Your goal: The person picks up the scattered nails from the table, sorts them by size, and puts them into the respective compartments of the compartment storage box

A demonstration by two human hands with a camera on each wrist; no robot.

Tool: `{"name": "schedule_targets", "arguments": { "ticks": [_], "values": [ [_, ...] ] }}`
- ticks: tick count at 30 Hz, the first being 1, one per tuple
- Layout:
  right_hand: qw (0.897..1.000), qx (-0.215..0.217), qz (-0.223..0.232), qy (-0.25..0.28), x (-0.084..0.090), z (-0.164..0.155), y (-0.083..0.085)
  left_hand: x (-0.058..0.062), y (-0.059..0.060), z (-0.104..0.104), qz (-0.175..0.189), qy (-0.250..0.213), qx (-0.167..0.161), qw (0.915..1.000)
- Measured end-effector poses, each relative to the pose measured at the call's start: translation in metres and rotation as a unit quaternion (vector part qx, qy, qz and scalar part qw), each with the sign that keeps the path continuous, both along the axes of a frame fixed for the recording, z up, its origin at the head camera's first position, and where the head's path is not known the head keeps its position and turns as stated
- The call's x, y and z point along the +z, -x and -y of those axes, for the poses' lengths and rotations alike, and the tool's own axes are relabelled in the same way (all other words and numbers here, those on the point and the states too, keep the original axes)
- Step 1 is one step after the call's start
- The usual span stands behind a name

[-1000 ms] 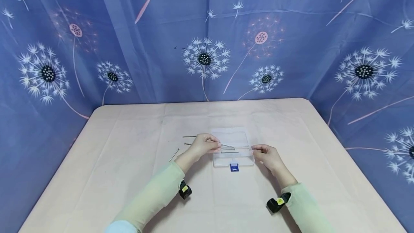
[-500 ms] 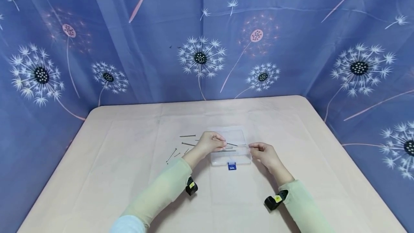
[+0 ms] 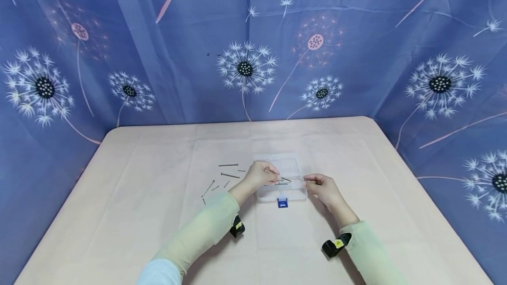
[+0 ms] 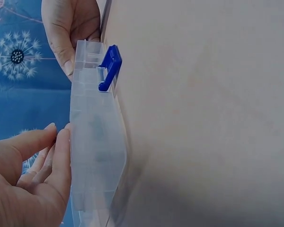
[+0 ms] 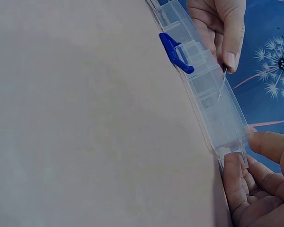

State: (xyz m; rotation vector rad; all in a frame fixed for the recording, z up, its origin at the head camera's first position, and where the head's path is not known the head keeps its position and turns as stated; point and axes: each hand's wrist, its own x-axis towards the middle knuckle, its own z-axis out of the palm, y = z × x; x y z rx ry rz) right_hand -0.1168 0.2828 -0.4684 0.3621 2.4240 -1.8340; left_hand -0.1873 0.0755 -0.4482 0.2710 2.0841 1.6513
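Note:
A clear plastic box (image 3: 294, 192) with a blue latch (image 3: 282, 202) lies open in the middle of the table. My left hand (image 3: 260, 175) pinches a long nail (image 3: 285, 179) and holds it over the box's tray. My right hand (image 3: 319, 187) pinches the box's right end between thumb and fingers. In the left wrist view the box (image 4: 92, 156) and its latch (image 4: 109, 68) stand edge-on, with my left hand (image 4: 33, 175) beside them. In the right wrist view my right hand (image 5: 255, 184) grips the corner of the box (image 5: 208, 94).
Several loose nails (image 3: 229, 174) lie on the pink tablecloth (image 3: 158, 214) just left of the box. A blue dandelion-print curtain (image 3: 245, 65) closes in the table at the back and sides. Black wrist cameras (image 3: 334, 246) hang under both sleeves.
My left hand has carried the nail a little to the right, further over the box. The right hand has stayed on the box's end.

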Motion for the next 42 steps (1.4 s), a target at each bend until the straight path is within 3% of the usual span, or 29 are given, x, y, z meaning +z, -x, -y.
{"name": "schedule_targets", "arguments": {
  "ticks": [5, 12, 21, 29, 36, 42],
  "values": [
    [1.0, 0.0, -0.001, -0.002, 0.0, 0.0, 0.0, 0.002, -0.001, 0.0, -0.018, 0.012, -0.002, 0.9998],
    [1.0, 0.004, 0.0, -0.014, 0.001, -0.001, 0.0, 0.007, -0.002, 0.003, -0.015, 0.012, -0.007, 0.9998],
    [1.0, 0.012, 0.0, -0.014, 0.001, 0.001, 0.0, 0.01, -0.002, 0.023, -0.016, -0.006, -0.007, 0.9998],
    [0.999, 0.017, 0.003, -0.033, -0.001, -0.003, 0.0, 0.015, -0.001, 0.053, -0.099, 0.027, -0.008, 0.9947],
    [0.999, 0.021, -0.003, -0.03, 0.001, -0.003, -0.001, 0.022, -0.007, 0.077, -0.183, 0.087, -0.024, 0.979],
    [0.999, 0.025, -0.002, -0.021, 0.0, 0.0, 0.001, 0.024, -0.011, 0.1, -0.209, 0.124, -0.02, 0.9699]
  ]
}}
